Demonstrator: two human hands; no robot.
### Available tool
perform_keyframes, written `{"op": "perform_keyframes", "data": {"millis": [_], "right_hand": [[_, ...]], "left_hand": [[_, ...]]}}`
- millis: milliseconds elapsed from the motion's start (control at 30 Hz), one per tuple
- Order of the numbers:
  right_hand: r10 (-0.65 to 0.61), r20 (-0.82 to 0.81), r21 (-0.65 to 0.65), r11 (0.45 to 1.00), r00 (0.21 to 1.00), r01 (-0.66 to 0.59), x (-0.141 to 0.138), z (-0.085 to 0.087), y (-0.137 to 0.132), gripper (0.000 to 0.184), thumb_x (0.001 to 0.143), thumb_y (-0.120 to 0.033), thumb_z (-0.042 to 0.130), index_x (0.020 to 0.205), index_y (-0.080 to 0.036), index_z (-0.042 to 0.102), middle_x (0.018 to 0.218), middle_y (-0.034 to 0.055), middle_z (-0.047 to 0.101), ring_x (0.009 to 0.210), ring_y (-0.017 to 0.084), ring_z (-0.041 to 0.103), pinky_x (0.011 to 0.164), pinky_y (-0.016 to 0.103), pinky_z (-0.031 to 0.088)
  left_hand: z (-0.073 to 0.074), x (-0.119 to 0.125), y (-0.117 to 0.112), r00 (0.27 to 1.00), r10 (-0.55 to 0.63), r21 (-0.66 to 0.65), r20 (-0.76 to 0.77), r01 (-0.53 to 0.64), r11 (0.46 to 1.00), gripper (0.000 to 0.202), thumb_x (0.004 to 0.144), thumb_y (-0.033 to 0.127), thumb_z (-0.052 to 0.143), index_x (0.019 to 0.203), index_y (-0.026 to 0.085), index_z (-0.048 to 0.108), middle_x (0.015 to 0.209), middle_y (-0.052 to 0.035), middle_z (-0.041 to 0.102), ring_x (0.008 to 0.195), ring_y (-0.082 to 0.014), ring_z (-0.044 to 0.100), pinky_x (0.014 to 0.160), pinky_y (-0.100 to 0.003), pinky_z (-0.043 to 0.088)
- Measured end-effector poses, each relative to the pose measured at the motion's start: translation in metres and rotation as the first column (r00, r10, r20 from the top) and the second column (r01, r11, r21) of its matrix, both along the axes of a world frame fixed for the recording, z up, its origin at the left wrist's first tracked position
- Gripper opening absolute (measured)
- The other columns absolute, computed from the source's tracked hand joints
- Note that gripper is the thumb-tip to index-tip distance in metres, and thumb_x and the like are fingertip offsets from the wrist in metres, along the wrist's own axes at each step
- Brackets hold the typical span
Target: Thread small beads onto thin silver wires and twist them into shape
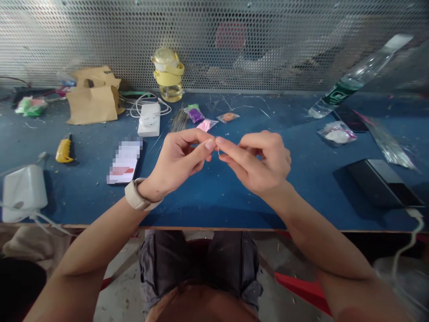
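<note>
Over the middle of the blue table, my left hand (182, 156) and my right hand (264, 161) meet at the fingertips. Between them shows a short, thin, curved piece of wire (219, 152), pale and very small. My left thumb and forefinger are pinched at its upper end. My right thumb and fingers close on it from the other side, and most of it is hidden. Just behind the hands lie small bags of purple and green clay (195, 114), pink clay (206, 124) and orange clay (228, 117). A bundle of thin wires (179, 120) lies behind my left hand.
A phone (125, 161), a yellow cutter (65, 150) and white chargers (149, 120) are on the left. A yellow-lidded bottle (168, 74) stands by the perforated metal screen (208, 44). To the right are a tilted water bottle (355, 80), a white bag (337, 133) and a black device (382, 183).
</note>
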State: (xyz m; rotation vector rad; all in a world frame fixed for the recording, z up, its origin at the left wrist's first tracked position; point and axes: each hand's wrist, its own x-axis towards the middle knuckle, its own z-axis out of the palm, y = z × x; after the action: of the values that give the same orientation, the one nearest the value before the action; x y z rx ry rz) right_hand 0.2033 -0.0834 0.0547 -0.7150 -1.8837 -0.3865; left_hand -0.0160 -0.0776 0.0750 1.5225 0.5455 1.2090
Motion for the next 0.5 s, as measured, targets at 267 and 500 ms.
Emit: {"op": "perform_keyframes", "data": {"millis": [267,500], "right_hand": [[0.098,-0.056,-0.060,0.993,0.994,-0.101,0.000,0.010,-0.002,0.015,0.106,-0.043,0.079,0.120,-0.040,0.084,0.085,0.0007,0.065,0.065,0.013,0.055,0.059,0.030,0.052],[0.165,-0.241,-0.104,0.975,0.956,-0.194,-0.016,0.011,-0.013,0.014,0.107,-0.046,0.075,0.109,-0.037,0.086,0.085,0.0021,0.067,0.073,0.017,0.064,0.069,0.037,0.058]], "left_hand": [[0.006,0.000,-0.009,0.996,0.072,0.115,-0.043,-0.067,0.991,0.034,0.104,0.050,0.083,0.090,0.018,0.081,0.069,0.0023,0.068,0.043,-0.0023,0.044,0.038,-0.020,0.032],[0.013,-0.003,-0.015,0.960,0.253,0.398,-0.117,-0.188,0.898,0.035,0.103,0.051,0.083,0.091,0.019,0.083,0.077,-0.0026,0.076,0.057,-0.0080,0.059,0.049,-0.024,0.045]]}}
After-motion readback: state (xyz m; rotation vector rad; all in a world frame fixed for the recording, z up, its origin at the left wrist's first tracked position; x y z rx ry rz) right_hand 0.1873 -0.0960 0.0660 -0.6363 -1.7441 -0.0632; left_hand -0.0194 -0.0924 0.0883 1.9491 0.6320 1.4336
